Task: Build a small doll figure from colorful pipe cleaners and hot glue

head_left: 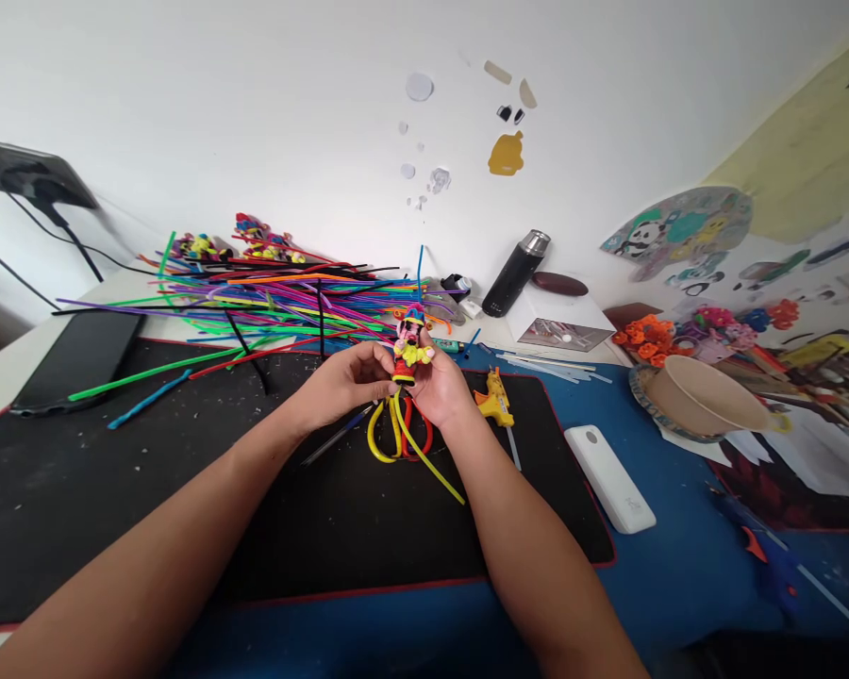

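Observation:
In the middle of the head view, a small colourful pipe-cleaner figure is held upright between my two hands. It has a pink head, a blue top, a yellow middle and a red lower part. My left hand pinches its lower left side with bent fingers. From the right, my right hand is closed around its back and side; some fingers are hidden behind it. Just below lie yellow and red loops that look like scissor handles, and a yellow pipe cleaner slants across the black mat.
Behind my hands lies a heap of coloured pipe cleaners, with finished figures beyond. To the right are a yellow glue gun, a white power bank, a black thermos and a beige bowl. A black phone lies left.

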